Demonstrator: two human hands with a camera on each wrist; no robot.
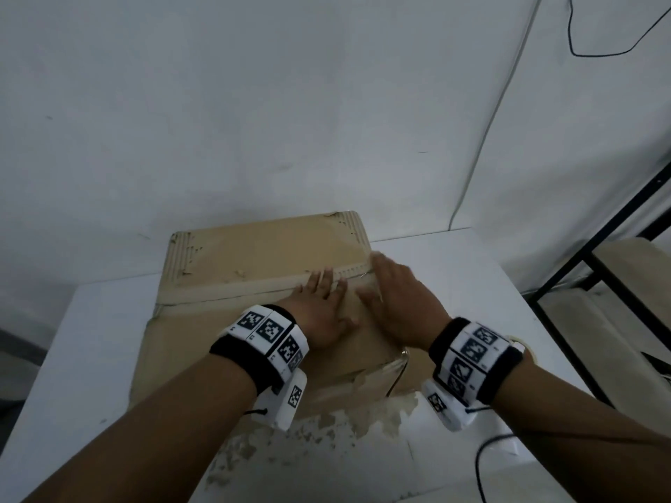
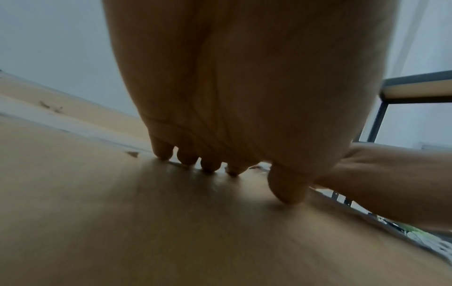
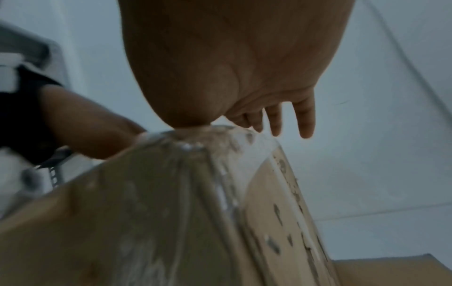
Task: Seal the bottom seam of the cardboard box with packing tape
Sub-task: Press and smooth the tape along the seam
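Both forearms reach forward, each wrist wrapped in a black band with white marker tiles. The left hand lies palm-down, fingers straight and slightly spread. The right hand lies just beside it, flat, fingers extended forward.

cardboard box: tan, worn, flaps closed, torn top paper, lying on white table | packing tape: clear glossy strip along centre seam, running left to right, folded over right edge
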